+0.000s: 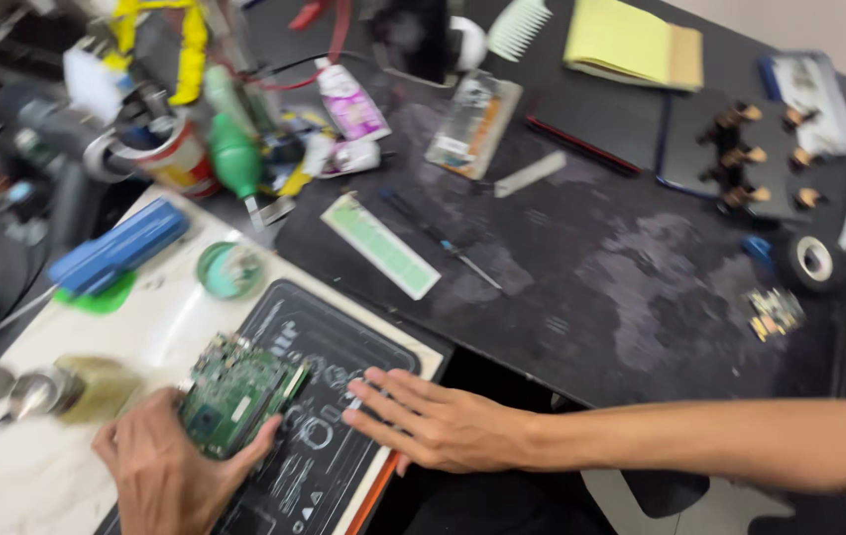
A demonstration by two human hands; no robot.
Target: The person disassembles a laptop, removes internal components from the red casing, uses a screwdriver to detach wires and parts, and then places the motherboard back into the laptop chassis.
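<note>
Upper-left clutter is blurred, hard to ID. Left hand [170, 466] (partly cut off at bottom edge) grips green circuit board [236, 389], lower left, over the dark work mat [343, 342]. Right hand [433, 421] lies open, fingers flat on mat just right of board, holding nothing.

An electronics repair workshop. The counter [641, 297] carries a worn dark work mat, a printed black repair mat [343, 347], a green circuit board [234, 391], a precision screwdriver [438, 238], a roll of black tape [811, 260] and small loose components [772, 312]. Glue tubes [351, 101], tins and cables crowd the far left (much of it blurred), as at a phone or gadget repair bench.
</note>
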